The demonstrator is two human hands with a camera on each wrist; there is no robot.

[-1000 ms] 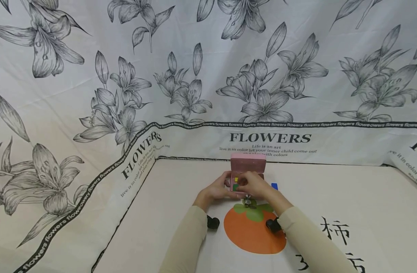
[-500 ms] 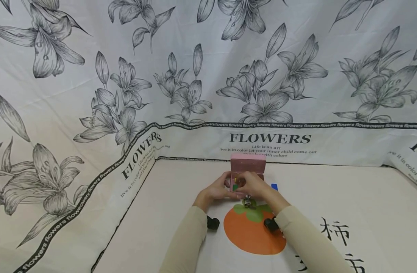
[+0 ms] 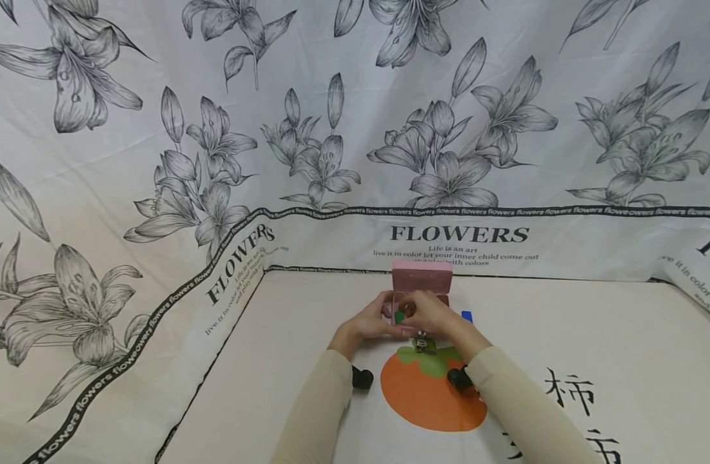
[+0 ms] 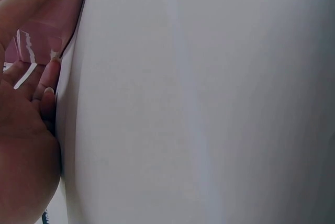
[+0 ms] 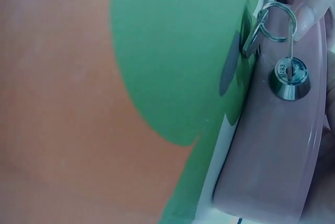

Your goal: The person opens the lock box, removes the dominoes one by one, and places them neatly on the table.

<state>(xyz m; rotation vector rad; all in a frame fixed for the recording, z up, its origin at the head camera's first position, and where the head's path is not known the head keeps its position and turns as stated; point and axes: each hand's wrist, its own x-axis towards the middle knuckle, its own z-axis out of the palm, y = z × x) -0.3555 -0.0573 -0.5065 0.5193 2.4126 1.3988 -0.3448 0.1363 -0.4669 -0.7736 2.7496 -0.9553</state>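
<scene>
Glossily pink box (image 5: 269,156), lid (image 3: 422,278) raised, left grip (image 3: 371,321) clasping it, right grip (image 3: 429,313) unclear

Box (image 5: 267,156): pink, greyer at right edge of right wrist view. Lid (image 3: 422,281): light pink rim, dusky rose inside. Lock (image 5: 289,85): silver. Head view, below centre: green piece (image 3: 399,317); blue piece (image 3: 467,316) farther right. Printed fruit (image 3: 433,399), lower centre: flat orange; leaves (image 3: 434,368) green. Table (image 3: 610,322): off-white; characters (image 3: 572,391), lower right, black. Backdrop (image 3: 355,129), upper frame: white, grey-black line-drawn lilies (image 3: 453,177); black border strip (image 3: 447,212), pale repeated lettering. Sleeves (image 3: 314,406), bottom: cream. Wrist cameras (image 3: 363,379): black.
</scene>
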